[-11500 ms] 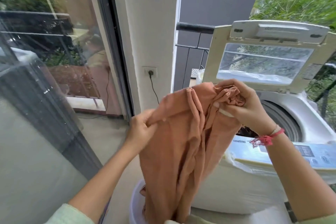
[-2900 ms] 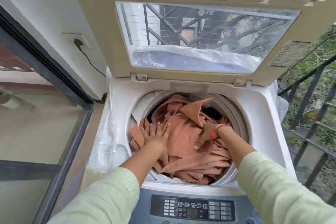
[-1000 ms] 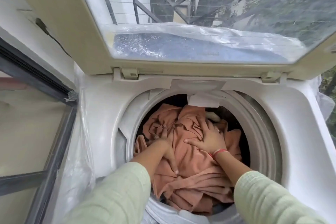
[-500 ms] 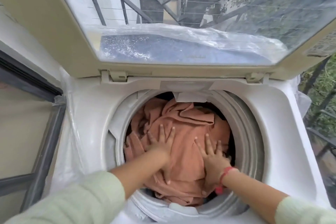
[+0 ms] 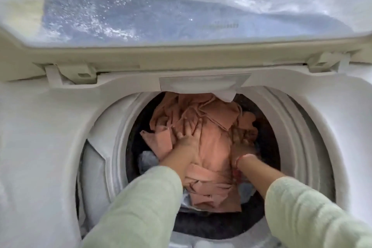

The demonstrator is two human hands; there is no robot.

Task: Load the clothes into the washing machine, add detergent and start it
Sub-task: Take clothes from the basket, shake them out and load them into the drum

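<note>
Left hand [image 5: 189, 135] lay flat on soft, light cloth [image 5: 213, 151] in drum [image 5: 291, 137], right hand [image 5: 242, 143] unreadable in blur; any fold looked grabbable.

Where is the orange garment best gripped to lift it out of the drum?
Set the grip on the loose flap jutting out at the left of the orange garment, coming straight down through the open top of the drum. The flap sticks out free of the pile, beside the left hand, which presses on the bulk.
</note>
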